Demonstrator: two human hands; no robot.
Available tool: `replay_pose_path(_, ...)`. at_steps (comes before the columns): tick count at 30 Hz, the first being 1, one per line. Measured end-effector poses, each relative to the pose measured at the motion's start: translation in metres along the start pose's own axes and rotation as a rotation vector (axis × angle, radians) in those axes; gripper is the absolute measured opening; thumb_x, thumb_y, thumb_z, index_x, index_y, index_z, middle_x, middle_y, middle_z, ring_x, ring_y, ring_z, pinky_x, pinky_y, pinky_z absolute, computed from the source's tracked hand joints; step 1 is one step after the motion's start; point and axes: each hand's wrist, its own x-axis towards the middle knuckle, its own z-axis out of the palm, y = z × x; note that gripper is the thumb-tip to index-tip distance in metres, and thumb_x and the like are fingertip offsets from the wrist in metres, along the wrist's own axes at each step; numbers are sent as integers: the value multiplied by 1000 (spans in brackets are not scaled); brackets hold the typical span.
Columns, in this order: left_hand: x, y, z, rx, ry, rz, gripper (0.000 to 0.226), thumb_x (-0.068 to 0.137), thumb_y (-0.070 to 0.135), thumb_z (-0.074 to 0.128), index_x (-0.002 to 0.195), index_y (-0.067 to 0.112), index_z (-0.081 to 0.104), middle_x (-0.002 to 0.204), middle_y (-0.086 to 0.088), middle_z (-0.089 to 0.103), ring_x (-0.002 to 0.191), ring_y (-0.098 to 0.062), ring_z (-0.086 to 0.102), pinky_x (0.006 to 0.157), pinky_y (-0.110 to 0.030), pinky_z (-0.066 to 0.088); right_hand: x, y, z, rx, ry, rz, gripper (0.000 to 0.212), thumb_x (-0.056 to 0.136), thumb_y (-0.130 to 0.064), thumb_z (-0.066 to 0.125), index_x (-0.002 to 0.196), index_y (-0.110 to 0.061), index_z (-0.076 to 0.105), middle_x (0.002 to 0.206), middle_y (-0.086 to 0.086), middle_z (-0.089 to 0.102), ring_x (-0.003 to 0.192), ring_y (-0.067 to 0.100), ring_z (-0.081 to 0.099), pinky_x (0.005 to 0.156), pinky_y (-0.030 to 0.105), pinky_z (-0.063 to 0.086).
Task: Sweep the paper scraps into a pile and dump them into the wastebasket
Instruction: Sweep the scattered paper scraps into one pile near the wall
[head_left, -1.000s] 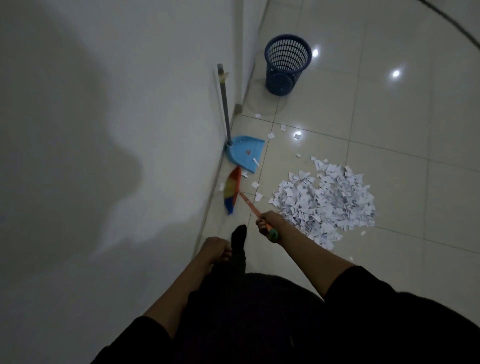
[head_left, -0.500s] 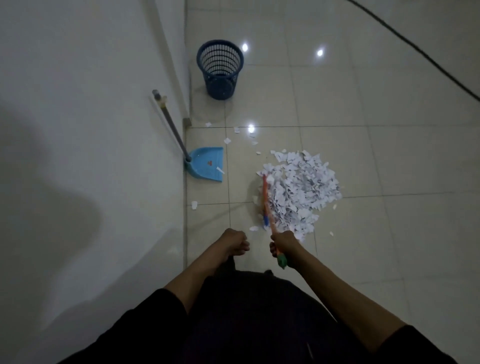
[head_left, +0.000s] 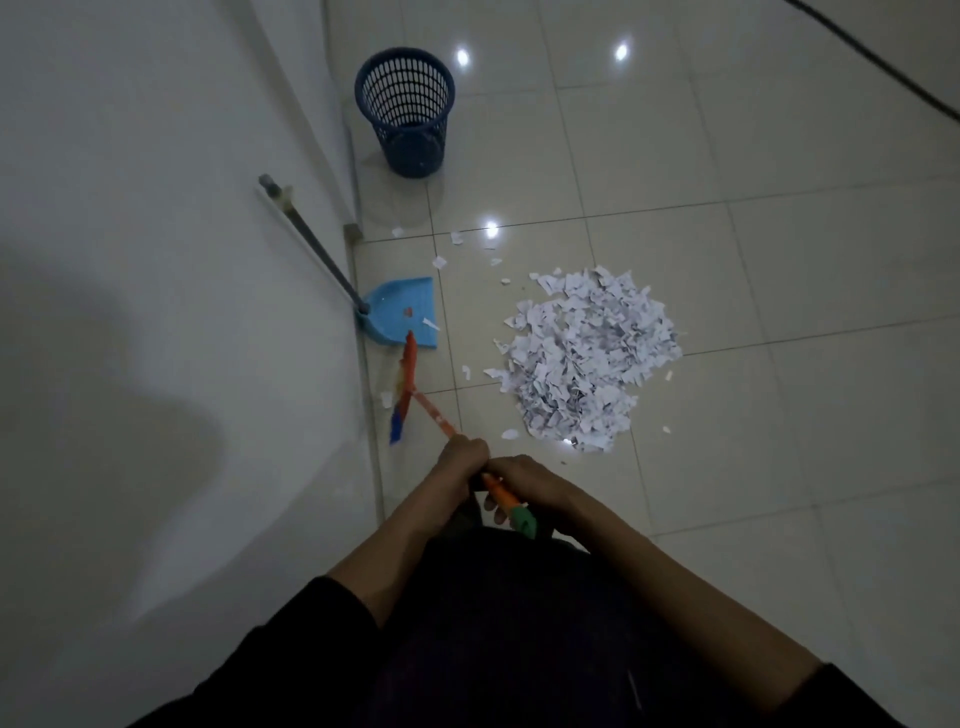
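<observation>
Both my left hand and right hand grip the broom; ragged paper pile at two o'clock, mesh basket at twelve

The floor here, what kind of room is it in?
Probably an indoor hallway or a plain room corner: glossy floor tiles meeting a bare white wall, with a blue wastebasket and a dustpan beside it.
</observation>
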Motion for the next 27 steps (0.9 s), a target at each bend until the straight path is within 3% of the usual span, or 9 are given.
replay_pose_path(3, 13, -18, -28, -61, 95, -29, 17, 87, 4, 42, 101, -2, 50, 89, -19, 63, 73, -31, 66, 63, -32, 55, -5, 5, -8, 34, -20, -10, 75, 97, -61, 26, 101, -1, 72, 79, 9, 69, 71, 22, 64, 60, 26, 50)
replay_pose_path(5, 20, -27, -48, -133, 128, -16, 13, 86, 0, 40, 96, 0, 47, 76, -16, 55, 57, -26, 55, 62, -34, 53, -10, 14, -25, 110, 34, -18, 81, 98, -63, 24, 97, 3, 72, 73, 9, 66, 66, 21, 63, 54, 24, 46)
replay_pose_path(9, 33, -31, -82, -170, 195, -40, 7, 87, -4, 40, 89, 0, 45, 66, -11, 46, 48, -18, 40, 41, -20, 36, -8, 47, -64, 267, 252, -10, 68, 99, -59, 31, 98, -3, 70, 77, 10, 67, 63, 19, 63, 57, 26, 48)
replay_pose_path(14, 48, -37, -101, -76, 159, -148, 20, 99, 9, 31, 110, 1, 46, 68, -13, 46, 49, -17, 38, 39, -16, 35, -16, 92, -100, 424, 439, 66, 61, 102, -50, 32, 107, 0, 66, 82, 13, 65, 67, 22, 61, 58, 28, 48)
replay_pose_path(17, 51, -44, -93, 66, 176, -134, 31, 95, 5, 30, 119, -6, 47, 71, -13, 47, 48, -18, 38, 41, -20, 33, -23, 114, -110, 500, 512, 92, 58, 103, -46, 32, 107, 1, 66, 82, 14, 65, 67, 23, 61, 59, 29, 48)
replay_pose_path(21, 43, -41, -72, 200, 113, -120, 32, 96, 4, 29, 121, -4, 46, 72, -12, 48, 48, -17, 38, 33, -15, 33, -29, 139, -107, 600, 555, 102, 56, 104, -42, 31, 106, 1, 66, 80, 13, 65, 66, 22, 60, 59, 30, 48)
replay_pose_path(23, 36, -32, -60, 207, 45, -122, 27, 97, 5, 29, 118, -1, 46, 71, -11, 47, 49, -16, 37, 33, -14, 32, -29, 148, -103, 597, 543, 119, 56, 104, -42, 30, 105, 1, 66, 82, 14, 65, 68, 23, 60, 59, 31, 48)
replay_pose_path(25, 33, -25, -47, 232, 7, -128, 17, 98, 9, 34, 102, 1, 47, 69, -11, 50, 48, -17, 40, 36, -16, 34, -28, 154, -100, 553, 507, 139, 56, 104, -42, 30, 105, 1, 66, 84, 15, 65, 69, 24, 61, 60, 31, 49)
replay_pose_path(27, 25, -24, -33, 268, -3, -134, 22, 98, 17, 40, 82, 3, 49, 66, -10, 51, 47, -18, 41, 44, -23, 35, -25, 155, -104, 487, 474, 144, 56, 104, -42, 30, 106, 2, 65, 85, 16, 65, 70, 26, 62, 60, 31, 49)
